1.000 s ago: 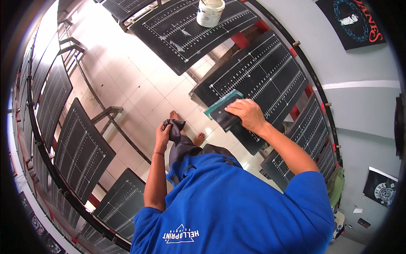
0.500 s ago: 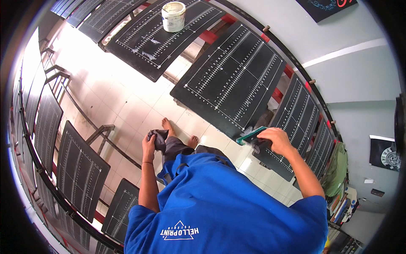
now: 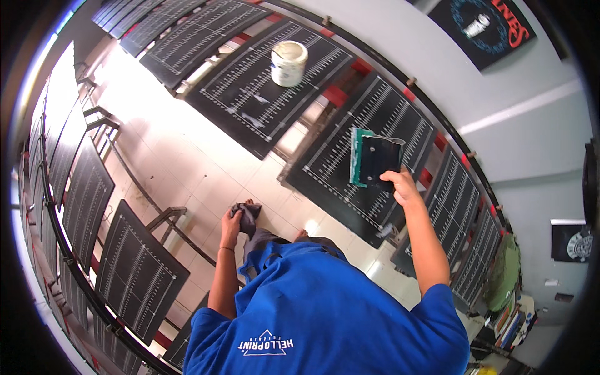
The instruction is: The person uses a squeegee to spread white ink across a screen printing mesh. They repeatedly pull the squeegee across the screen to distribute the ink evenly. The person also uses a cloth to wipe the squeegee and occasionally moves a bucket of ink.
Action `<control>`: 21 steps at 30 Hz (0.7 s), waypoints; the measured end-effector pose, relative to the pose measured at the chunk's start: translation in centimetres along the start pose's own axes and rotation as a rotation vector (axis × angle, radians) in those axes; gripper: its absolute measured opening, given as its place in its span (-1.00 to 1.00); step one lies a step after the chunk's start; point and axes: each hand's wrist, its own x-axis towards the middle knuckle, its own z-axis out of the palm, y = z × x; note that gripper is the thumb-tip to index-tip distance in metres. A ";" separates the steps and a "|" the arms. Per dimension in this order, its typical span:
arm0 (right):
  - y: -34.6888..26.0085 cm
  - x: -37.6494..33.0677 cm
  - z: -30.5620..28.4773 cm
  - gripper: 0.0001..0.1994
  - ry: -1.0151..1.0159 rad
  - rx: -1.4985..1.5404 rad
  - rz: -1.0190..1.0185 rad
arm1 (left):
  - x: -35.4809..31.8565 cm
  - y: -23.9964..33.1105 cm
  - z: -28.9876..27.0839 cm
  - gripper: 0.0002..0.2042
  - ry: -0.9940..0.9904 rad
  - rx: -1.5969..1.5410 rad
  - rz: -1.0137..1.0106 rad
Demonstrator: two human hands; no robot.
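Item 1: blk. board (image 3: 240, 74) w/ white ruled markings; one white bucket (image 3: 289, 65) is standing upright on it, twd. wall side; whitish patches (image 3: 253, 119) are showing nearby.
Item 2: next blk. board (image 3: 328, 187), same markings; a small pale patch (image 3: 385, 231) is showing at near corner.
Item 3: lt. tiled floor (image 3: 203, 159), running betw. board rows as I'm viewing it; person's bare feet (image 3: 302, 234), partly hidden, are resting there.

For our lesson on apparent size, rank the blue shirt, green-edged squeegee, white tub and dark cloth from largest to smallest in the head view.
1. Blue shirt
2. Green-edged squeegee
3. White tub
4. Dark cloth, bunched in the left hand
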 end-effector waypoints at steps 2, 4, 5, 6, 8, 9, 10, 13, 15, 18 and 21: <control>-0.6 3.7 6.7 -0.71 -0.066 -0.150 -0.155 | 1.1 0.5 -1.4 -0.77 0.011 0.003 -0.001; -1.6 8.1 13.1 -0.68 -0.106 -0.557 -0.357 | 2.5 1.1 -3.1 -0.78 0.032 0.009 -0.023; -2.6 9.5 17.9 -0.68 -0.092 -0.669 -0.492 | 3.0 1.1 -4.5 -0.79 0.045 -0.013 -0.021; -3.2 11.1 21.5 -0.68 -0.056 -0.862 -0.665 | 3.6 1.7 -5.3 -0.79 0.050 -0.014 -0.020; -1.6 15.5 25.9 -0.62 0.117 -0.957 -0.753 | 4.7 3.8 -6.6 -0.80 0.039 -0.007 -0.015; -0.8 16.9 27.4 -0.60 0.154 -1.106 -0.804 | 5.1 3.8 -8.0 -0.78 0.061 -0.041 -0.026; 0.1 18.0 28.1 -0.58 0.202 -1.262 -0.846 | 5.8 4.0 -9.2 -0.78 0.076 -0.036 -0.040; 3.4 19.0 27.1 -0.55 0.284 -1.445 -0.842 | 8.9 4.4 -12.5 -0.76 0.064 0.009 -0.079; 2.1 17.5 25.9 -0.58 0.246 -1.405 -0.752 | 11.0 3.8 -14.9 -0.74 0.039 0.039 -0.119; -1.3 12.4 21.7 -0.61 0.347 -1.165 -0.530 | 14.3 4.4 -16.3 -0.70 -0.050 0.162 -0.083; -2.3 6.4 14.9 -0.61 0.713 -1.085 -0.149 | 17.7 6.4 -16.2 -0.72 -0.164 0.260 -0.088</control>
